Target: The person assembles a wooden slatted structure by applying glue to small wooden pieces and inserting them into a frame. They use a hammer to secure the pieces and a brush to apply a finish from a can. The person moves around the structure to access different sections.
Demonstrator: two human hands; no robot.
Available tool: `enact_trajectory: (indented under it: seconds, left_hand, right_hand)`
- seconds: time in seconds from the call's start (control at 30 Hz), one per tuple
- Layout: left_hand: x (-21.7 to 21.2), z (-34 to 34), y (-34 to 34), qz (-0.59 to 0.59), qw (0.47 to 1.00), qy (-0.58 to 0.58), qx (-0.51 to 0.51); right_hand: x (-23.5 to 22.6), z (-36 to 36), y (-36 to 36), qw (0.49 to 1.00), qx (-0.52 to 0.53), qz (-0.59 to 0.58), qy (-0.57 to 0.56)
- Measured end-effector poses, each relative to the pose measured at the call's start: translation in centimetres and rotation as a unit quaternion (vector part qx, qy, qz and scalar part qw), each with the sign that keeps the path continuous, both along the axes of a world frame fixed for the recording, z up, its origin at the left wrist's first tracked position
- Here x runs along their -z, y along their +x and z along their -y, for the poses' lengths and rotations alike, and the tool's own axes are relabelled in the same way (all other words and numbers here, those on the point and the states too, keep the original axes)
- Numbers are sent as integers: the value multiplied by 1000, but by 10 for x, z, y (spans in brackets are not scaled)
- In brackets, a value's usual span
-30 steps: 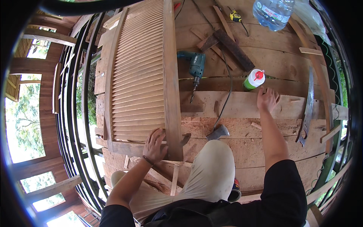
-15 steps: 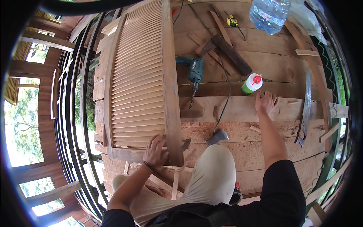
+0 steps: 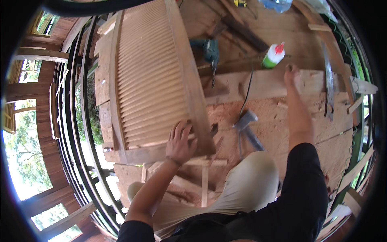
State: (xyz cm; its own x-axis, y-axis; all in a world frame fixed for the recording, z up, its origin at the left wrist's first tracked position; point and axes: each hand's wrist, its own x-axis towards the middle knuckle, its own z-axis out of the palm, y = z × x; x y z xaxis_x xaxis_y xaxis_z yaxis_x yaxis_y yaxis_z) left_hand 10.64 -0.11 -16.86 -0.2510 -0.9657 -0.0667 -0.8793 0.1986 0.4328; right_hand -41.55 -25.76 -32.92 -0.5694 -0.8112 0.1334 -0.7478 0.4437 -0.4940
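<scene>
Wooden wall [image 3: 46, 149], bright openings [image 3: 22, 183], trees [image 3: 26, 139] outside; dark railing [image 3: 71, 105]; plank floor [image 3: 332, 147], reddish sawdust [image 3: 266, 108].

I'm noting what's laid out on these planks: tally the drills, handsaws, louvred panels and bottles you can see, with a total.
Drill: 1
Handsaw: 1
Louvred panel: 1
Bottles: 2 (white-and-green bottle; clear bottle, cut off by the picture's top edge)
Total: 5
</scene>
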Motion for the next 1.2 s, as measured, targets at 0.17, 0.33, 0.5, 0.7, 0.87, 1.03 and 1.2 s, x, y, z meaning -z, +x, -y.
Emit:
enact_trajectory:
  seconds: [0.17, 0.33, 0.5, 0.7, 0.87, 1.03, 1.2]
  left_hand:
    - [3, -14, 29, 24, 999, -26, -4]
    - [-26, -10, 16, -6, 998, 68, 17]
    - [-114, -82, 9, -8, 979, 201, -30]
    - [-266, -184, -70, -152, 835, 528, 21]
    - [-314, -200, -97, -237, 668, 692, -135]
    - [-320, -182, -59, -97, 645, 758, -9]
    - [-348, -183, -2, 2, 614, 784, 93]
  right_hand:
    - [-68, -161, 133, 973, -35, 217, 76]
    - [-151, -440, 166, 920, 65, 346, 174]
    - [-281, -558, 197, 835, 206, 481, 173]
    - [-433, -551, 232, 831, 114, 489, 240]
    - [-484, -551, 263, 802, 62, 562, 192]
    - [-496, -583, 308, 841, 12, 518, 156]
    - [-530, -614, 345, 846, -74, 495, 186]
